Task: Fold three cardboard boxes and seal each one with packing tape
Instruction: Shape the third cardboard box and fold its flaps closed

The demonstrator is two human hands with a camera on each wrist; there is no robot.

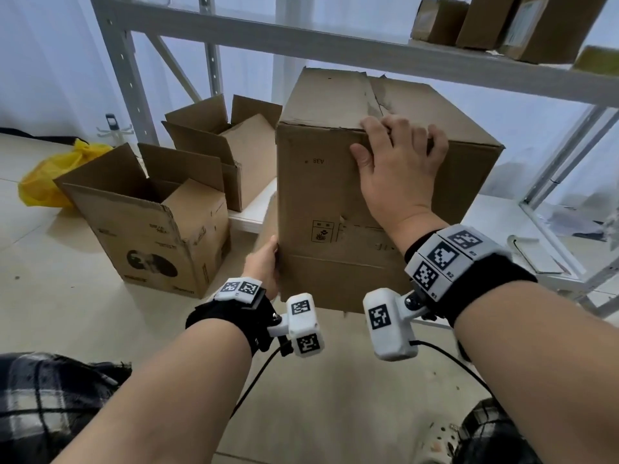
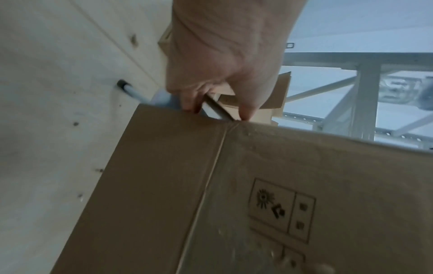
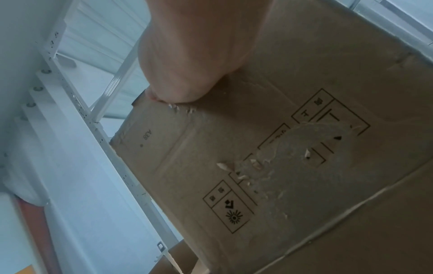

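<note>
A person holds a closed box (image 1: pixel 338 182) up in front of a shelf (image 1: pixel 335 41) — left hand (image 1: pixel 266 266) gripping its lower left edge, right hand (image 1: pixel 398 162) curled over its top edge. Two open boxes (image 1: pixel 157 219) sit to its left.

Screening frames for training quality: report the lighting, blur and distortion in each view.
Head view: bright and even, shelf rails bowed by the wide lens. Left wrist view: dim, bluish, cardboard box softly blurred. Right wrist view: dim, bluish, grainy, print still readable.

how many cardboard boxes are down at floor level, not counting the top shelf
3: the held box in both hands, the open box on the floor at left, and another open box behind it. Others may be hidden.
</note>
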